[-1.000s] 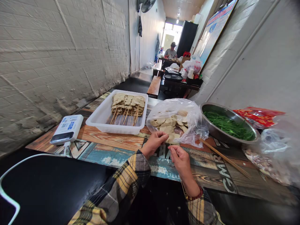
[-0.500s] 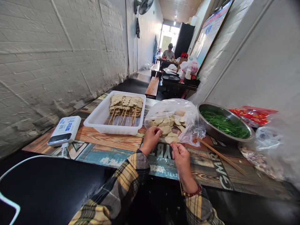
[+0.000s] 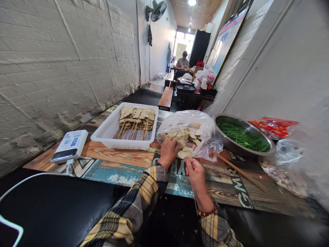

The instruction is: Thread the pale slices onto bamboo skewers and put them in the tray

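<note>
My right hand (image 3: pixel 196 175) is closed in a pinch round a thin wooden skewer (image 3: pixel 195 204), whose lower end shows beside the wrist. At the skewer's upper end, just beyond the fingertips, is a pale flat slice (image 3: pixel 185 153). My left hand (image 3: pixel 169 151) reaches over the near edge of a pile of similar slices (image 3: pixel 182 134), its fingers curled down and pressed together; whatever lies under the fingertips is hidden. Around the pile lies an opened clear plastic bag (image 3: pixel 203 120). Stacked skewered slices (image 3: pixel 137 116) fill the back of a white plastic tray (image 3: pixel 123 142) to the left.
Right of the bag stand a metal bowl (image 3: pixel 269 147) of green chives (image 3: pixel 240 137) and loose bare skewers (image 3: pixel 241 171). A red packet (image 3: pixel 275 126) and tied plastic bags (image 3: pixel 289 171) lie farther right. A white cabled device (image 3: pixel 69 145) sits left. Another person (image 3: pixel 183 61) sits far back.
My left hand has moved forward onto the slice pile, its fingers now lower over it. My right hand keeps the skewer and slice in nearly the same place. The view has tilted up slightly.
</note>
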The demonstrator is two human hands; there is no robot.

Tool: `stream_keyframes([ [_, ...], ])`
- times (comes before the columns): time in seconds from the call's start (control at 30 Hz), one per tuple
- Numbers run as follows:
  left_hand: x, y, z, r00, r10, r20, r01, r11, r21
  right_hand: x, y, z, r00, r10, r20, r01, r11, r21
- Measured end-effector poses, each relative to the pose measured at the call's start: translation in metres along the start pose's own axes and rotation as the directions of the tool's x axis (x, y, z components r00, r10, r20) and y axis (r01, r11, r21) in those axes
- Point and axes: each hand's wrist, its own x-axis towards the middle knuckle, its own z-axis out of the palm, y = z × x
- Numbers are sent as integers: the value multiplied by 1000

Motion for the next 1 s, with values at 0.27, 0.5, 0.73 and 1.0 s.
stream_keyframes([
  [0.27, 0, -9, -8, 956, -284, 70, 247, 657, -712, -1, -2, 1, 999, 22, 25, -23, 999, 42],
  [0.5, -15, -13, -26, 882, -385, 271, 379, 238, -894, -2, -1, 1, 994, 5, 110, -8, 1000, 28],
  [0.73, -14, -16, -29, 964, -248, -92, 179, 868, -463, -4, -4, 0, 994, 2, 109, -3, 1000, 17],
  [1.0, -12, -22, -24, 967, -250, -52, 202, 871, -447, -4, -1, 0, 993, -14, 113, 14, 1000, 4],
])
